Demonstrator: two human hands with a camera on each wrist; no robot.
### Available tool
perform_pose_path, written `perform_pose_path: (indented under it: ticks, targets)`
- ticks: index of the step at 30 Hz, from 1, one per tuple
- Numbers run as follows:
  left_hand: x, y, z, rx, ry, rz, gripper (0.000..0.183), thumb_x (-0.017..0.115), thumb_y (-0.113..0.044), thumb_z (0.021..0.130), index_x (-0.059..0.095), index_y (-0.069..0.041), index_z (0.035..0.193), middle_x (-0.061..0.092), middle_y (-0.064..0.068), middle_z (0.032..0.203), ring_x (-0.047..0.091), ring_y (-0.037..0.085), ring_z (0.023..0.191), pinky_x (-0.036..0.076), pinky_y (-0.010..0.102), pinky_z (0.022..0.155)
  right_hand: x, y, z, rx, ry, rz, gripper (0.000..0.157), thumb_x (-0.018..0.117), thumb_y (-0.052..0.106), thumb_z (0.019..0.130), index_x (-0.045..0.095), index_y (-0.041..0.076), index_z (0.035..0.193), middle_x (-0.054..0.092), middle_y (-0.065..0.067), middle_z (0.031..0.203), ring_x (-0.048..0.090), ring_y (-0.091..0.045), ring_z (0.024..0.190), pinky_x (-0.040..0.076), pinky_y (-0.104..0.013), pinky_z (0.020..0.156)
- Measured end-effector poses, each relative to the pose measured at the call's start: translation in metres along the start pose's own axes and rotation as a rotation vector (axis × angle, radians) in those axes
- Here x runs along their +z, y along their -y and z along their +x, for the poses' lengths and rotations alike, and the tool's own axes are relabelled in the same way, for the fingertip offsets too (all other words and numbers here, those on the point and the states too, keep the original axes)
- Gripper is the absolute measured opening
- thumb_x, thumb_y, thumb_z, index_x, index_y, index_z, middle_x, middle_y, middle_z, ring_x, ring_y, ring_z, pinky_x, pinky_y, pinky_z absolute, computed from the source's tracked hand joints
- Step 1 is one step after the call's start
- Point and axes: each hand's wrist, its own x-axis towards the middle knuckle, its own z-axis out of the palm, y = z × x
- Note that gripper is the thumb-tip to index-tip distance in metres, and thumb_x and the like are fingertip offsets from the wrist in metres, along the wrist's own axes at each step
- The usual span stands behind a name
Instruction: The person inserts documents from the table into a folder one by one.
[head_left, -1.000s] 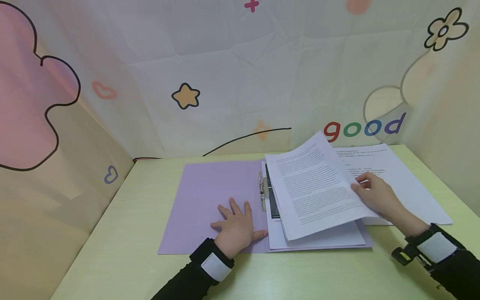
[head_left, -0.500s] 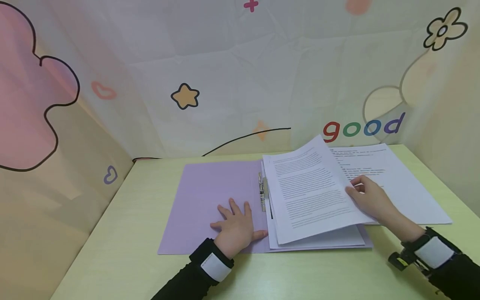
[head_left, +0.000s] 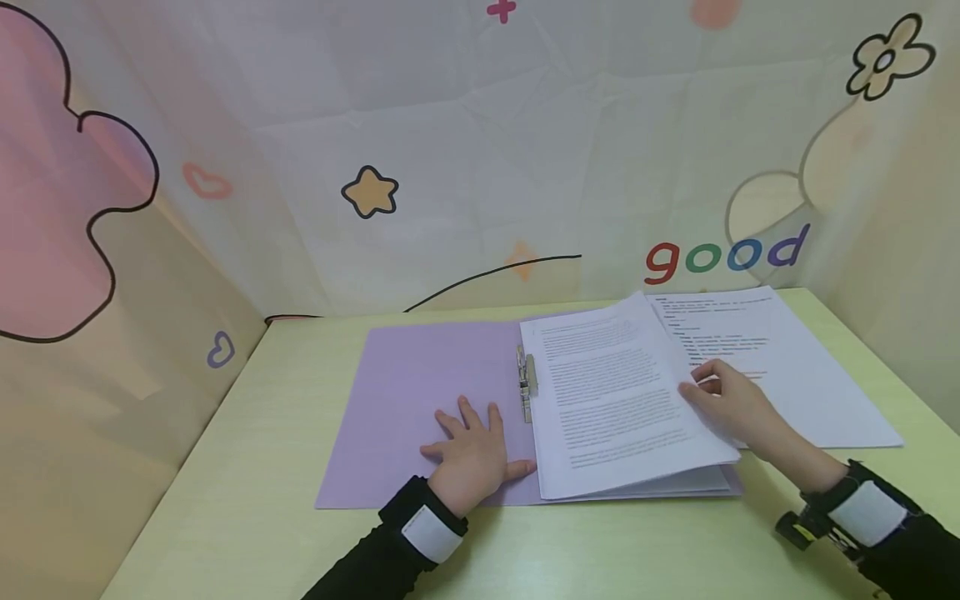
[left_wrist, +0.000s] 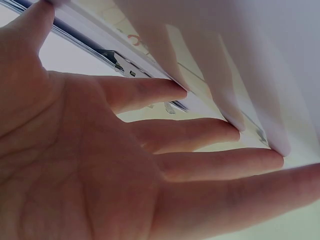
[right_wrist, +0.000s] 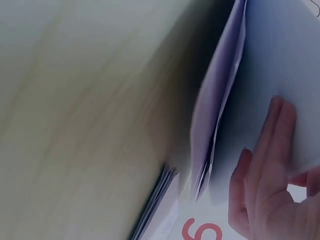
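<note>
And there it was, a neat piece of paperwork: the lilac folder [head_left: 431, 362] lay unfolded on the pale wooden table [head_left: 255, 467], and the printed sheets [head_left: 607, 392] rested over its right half, their left edge right up beside the metal clip [head_left: 524, 387]. The left hand [head_left: 474, 465] pressed flat on the left cover, fingers spread well apart, thumb reaching toward the lower corner of the pages; whether it touched them was impossible to tell. Over on the other side, the right hand [head_left: 735, 408] had the sheets' right edge pinched, thumb on top, and the right wrist view caught the straight fingers lined up together underneath. That side was tilted up, a gap showing above the paper below [head_left: 705, 481]. The good technique here, by the look of it, was a light pinch, so the edge would not crease, with the left palm as anchor against the cover sliding. Lowering the raised side evenly seemed wise, left margin square to the clip. Just beyond, a second printed stack [head_left: 817, 367] lay partly under the right hand's reach, best left unbrushed.
</note>
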Motion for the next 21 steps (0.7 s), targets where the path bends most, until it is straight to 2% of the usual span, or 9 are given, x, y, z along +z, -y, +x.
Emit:
perform_pose_path:
  ticks: [4, 11, 18, 21]
  targets:
    - [-0.002, -0.001, -0.001, 0.0, -0.002, -0.005, 0.101, 0.054, -0.078, 0.07, 0.039, -0.014, 0.146, 0.03, 0.029, 0.146, 0.032, 0.057, 0.126, 0.042, 0.069, 0.074, 0.0, -0.002, -0.002, 0.007, 0.026, -0.011, 0.044, 0.055, 0.036, 0.094, 0.047, -0.004, 0.111, 0.055, -0.03, 0.109, 0.053, -0.037, 0.094, 0.041, -0.041, 0.075]
    - [-0.001, -0.002, 0.001, -0.01, 0.018, -0.014, 0.101, 0.054, -0.078, 0.07, 0.037, -0.014, 0.146, 0.028, 0.029, 0.147, 0.03, 0.057, 0.127, 0.041, 0.07, 0.075, 0.001, -0.006, 0.0, -0.025, 0.049, -0.08, 0.043, 0.062, 0.034, 0.091, 0.052, -0.004, 0.108, 0.06, -0.022, 0.098, 0.055, -0.026, 0.08, 0.045, -0.032, 0.063]
    - [0.0, -0.001, 0.002, -0.004, 0.025, -0.019, 0.102, 0.054, -0.078, 0.071, 0.037, -0.013, 0.147, 0.027, 0.03, 0.147, 0.029, 0.058, 0.127, 0.041, 0.071, 0.075, 0.0, -0.011, 0.002, -0.083, 0.088, -0.198, 0.038, 0.064, 0.031, 0.089, 0.058, -0.005, 0.102, 0.059, -0.01, 0.084, 0.051, -0.02, 0.071, 0.042, -0.031, 0.058]
    - [0.0, -0.001, 0.003, -0.007, 0.032, -0.026, 0.102, 0.055, -0.078, 0.07, 0.036, -0.013, 0.147, 0.026, 0.03, 0.148, 0.028, 0.058, 0.128, 0.04, 0.071, 0.075, -0.001, -0.012, 0.0, -0.082, 0.095, -0.203, 0.036, 0.063, 0.031, 0.09, 0.06, -0.003, 0.101, 0.059, -0.008, 0.082, 0.052, -0.019, 0.069, 0.043, -0.031, 0.057]
